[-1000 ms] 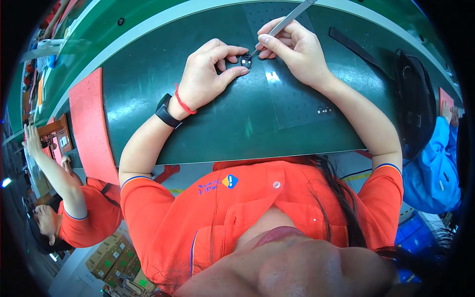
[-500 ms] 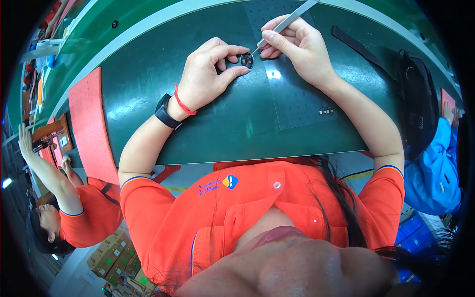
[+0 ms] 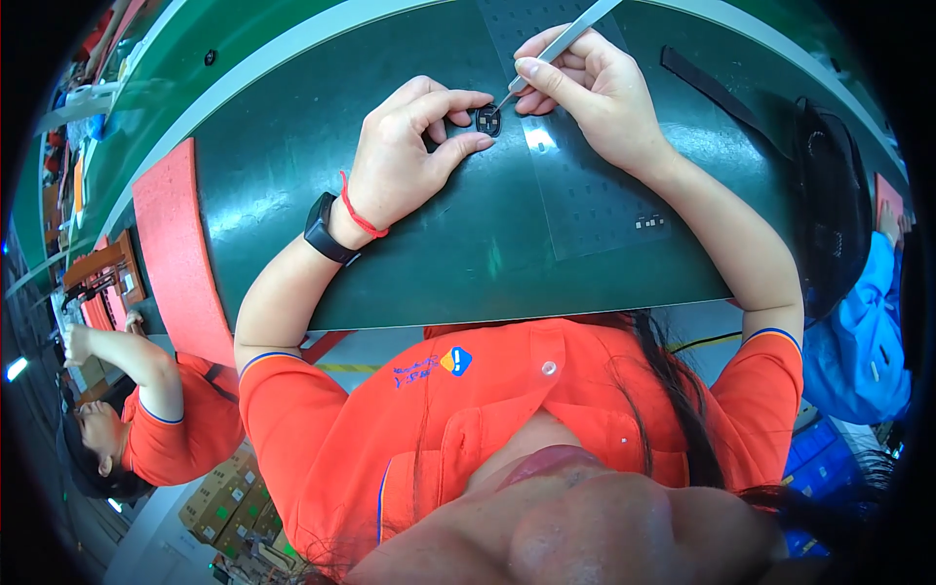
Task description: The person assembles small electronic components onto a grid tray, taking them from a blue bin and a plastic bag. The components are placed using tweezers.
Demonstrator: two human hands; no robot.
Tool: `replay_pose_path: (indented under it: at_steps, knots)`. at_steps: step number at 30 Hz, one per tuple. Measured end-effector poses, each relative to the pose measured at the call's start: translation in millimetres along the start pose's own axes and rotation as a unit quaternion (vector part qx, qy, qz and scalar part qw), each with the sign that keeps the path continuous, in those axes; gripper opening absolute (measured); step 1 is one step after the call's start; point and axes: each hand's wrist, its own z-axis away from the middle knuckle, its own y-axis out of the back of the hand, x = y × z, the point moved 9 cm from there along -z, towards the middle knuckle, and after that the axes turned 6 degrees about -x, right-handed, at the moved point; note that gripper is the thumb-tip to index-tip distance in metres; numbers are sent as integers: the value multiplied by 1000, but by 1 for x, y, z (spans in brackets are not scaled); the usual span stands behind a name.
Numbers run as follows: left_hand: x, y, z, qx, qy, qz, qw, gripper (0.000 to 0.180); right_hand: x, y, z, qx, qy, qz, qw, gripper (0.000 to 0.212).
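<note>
Pinching the small black part (image 3: 489,123) over the green tabletop (image 3: 390,283), your left hand (image 3: 405,141) clamps its edge while your right hand (image 3: 593,90) grips the tweezers (image 3: 563,43), tips at it! Pale patches (image 3: 484,120) show inside, and small pale squares (image 3: 649,223) lie on the clear sheet (image 3: 585,200): the work looks partway.

The workbench (image 3: 409,283) has a glossy dark-green top. At its left lies a flat, salmon-red mat (image 3: 171,244). Right of centre, a transparent plastic sheet (image 3: 585,224) bears a short row of tiny pale pieces (image 3: 648,223). Farther right lie a black strap (image 3: 717,96) and a black, mesh-like item (image 3: 831,210), its kind unclear.
</note>
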Motion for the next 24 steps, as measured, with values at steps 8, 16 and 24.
replay_pose_path:
  at_steps: [8,16,24]
  knots:
    - [-1,0,0,-1,2,4,1000,31,0,-1,-1,0,-3,11,1000,21]
    - [-1,1,1,-1,2,3,1000,31,-2,-3,0,-3,4,19,1000,20]
    - [-1,0,0,-5,6,3,1000,31,-6,-5,2,1,18,50,999,17]
